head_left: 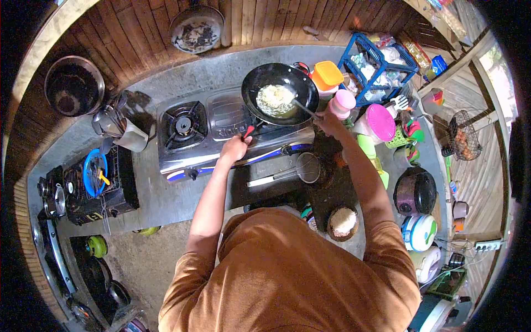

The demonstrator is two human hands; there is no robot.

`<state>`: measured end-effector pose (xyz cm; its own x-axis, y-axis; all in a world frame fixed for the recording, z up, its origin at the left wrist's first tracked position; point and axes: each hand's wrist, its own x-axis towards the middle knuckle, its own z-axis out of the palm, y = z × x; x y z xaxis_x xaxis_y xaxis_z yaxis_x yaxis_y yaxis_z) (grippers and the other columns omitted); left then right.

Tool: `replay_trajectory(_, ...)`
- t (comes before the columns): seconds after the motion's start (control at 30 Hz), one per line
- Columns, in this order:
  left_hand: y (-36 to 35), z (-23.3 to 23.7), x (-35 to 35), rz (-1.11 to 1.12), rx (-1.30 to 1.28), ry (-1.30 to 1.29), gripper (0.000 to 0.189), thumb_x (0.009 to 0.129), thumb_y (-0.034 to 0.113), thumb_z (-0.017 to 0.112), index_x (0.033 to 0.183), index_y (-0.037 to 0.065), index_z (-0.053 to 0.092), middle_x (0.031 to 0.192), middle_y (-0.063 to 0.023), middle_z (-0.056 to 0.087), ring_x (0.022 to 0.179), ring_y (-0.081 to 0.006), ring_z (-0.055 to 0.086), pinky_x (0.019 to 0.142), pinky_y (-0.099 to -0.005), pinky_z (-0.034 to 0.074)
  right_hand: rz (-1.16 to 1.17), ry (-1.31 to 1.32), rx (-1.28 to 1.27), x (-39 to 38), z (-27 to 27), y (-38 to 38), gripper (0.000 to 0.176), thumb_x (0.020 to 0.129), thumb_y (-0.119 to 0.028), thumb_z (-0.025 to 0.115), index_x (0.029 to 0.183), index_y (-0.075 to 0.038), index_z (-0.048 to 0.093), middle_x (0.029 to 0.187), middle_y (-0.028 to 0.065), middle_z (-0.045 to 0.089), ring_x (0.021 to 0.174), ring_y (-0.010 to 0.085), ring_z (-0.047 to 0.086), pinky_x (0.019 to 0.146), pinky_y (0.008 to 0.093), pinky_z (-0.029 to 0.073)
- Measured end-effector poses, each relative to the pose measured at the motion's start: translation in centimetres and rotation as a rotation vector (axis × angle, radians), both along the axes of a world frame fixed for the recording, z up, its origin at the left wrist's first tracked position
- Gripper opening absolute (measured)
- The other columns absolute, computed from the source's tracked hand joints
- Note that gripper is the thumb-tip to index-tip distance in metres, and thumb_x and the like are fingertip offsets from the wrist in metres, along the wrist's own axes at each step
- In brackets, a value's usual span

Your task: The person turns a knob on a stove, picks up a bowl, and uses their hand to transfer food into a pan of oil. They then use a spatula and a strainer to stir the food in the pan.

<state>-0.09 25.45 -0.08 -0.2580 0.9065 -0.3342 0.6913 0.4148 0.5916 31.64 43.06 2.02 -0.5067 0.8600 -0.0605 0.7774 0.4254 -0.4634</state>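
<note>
My left hand point(235, 148) is closed around the red handle point(249, 131) of the black wok, at its near left side. The wok point(260, 81) stands over the right burner of the silver gas stove point(215, 145). Inside it, pale yellowish food point(275, 99) lies in liquid or oil. On the right, my right hand point(329, 123) grips a dark spatula point(306, 108), whose end reaches into the wok beside the food. A round strainer point(308, 167) lies on the counter in front of the stove.
Right of the wok are an orange-lidded container point(328, 74), a pink-lidded tub point(380, 123) and a blue rack point(369, 53). A bowl of white food point(343, 222) sits near my right arm. Utensils stand in a holder point(133, 137) left of the stove.
</note>
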Motion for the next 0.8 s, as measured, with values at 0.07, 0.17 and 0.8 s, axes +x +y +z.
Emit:
replay_trajectory(0.07,0.2,-0.1,-0.5,-0.045,-0.061,-0.022,0.065,0.09,0.056,0.04,0.125,0.002,0.05,0.119,-0.0246,0.055,0.114,-0.0387,0.051,0.096,-0.0434,0.04,0.092,-0.112,-0.126,-0.8,2.1,-1.7,0.031,0.089,-0.019,0.056,0.116,-0.003,0.058,0.071,0.007,0.062,0.049,0.0154,0.056,0.039,0.028,0.044)
replay_trajectory(0.17,0.5,-0.8,-1.1,-0.064,-0.065,0.008,0.065,0.09,0.056,0.04,0.125,0.002,0.049,0.119,-0.0246,0.056,0.113,-0.0389,0.051,0.096,-0.0444,0.04,0.016,0.016,-0.16,-0.5,1.8,-1.7,0.033,0.088,-0.021,0.059,0.117,-0.007,0.059,0.067,0.0046,0.06,0.05,0.0117,0.053,0.042,0.0274,0.045)
replay_trajectory(0.8,0.4,0.3,-1.5,-0.089,-0.072,0.03,0.069,0.089,0.058,0.038,0.125,0.0,0.048,0.12,-0.0267,0.054,0.115,-0.0399,0.05,0.096,-0.0452,0.04,0.251,-0.042,0.083,-0.9,1.7,0.6,0.029,0.088,-0.024,0.052,0.109,-0.007,0.062,0.087,0.0221,0.065,0.078,0.0345,0.064,0.075,0.0436,0.05)
